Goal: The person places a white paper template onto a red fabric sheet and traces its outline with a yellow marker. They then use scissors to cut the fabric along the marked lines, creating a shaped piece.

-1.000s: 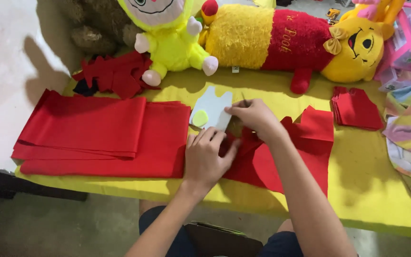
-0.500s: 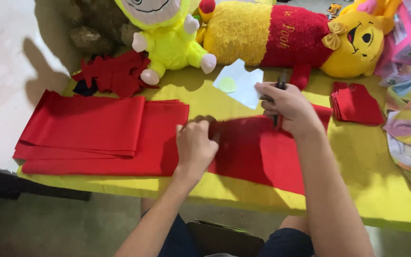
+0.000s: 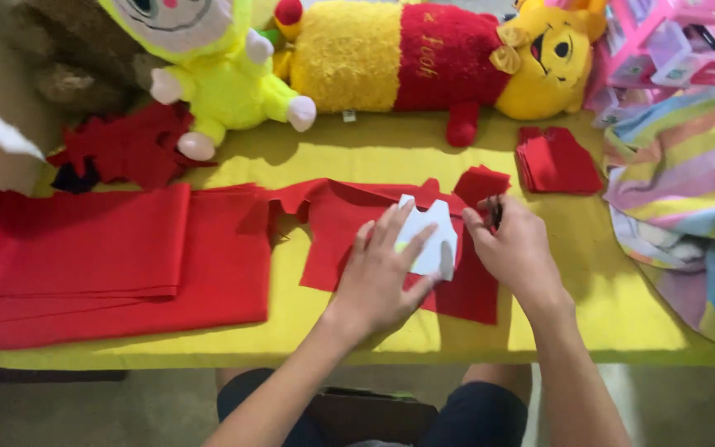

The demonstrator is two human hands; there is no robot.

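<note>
The left hand (image 3: 381, 277) lies flat, fingers spread, pressing the white paper template (image 3: 434, 236) onto the red cloth (image 3: 349, 223) on the yellow desk (image 3: 374, 157) — just to its right the right hand (image 3: 513, 248) is closed round a dark tool (image 3: 496, 211), apparently scissors, nearer the template's right edge.

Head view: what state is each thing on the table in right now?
White template: flat on the red cloth, pressed by left hand.
Red cloth: spread flat, edge cut ragged.
Folded red fabric: stacked, untouched.
Red cut pieces: piled.
Right hand: closed on a dark tool.
</note>
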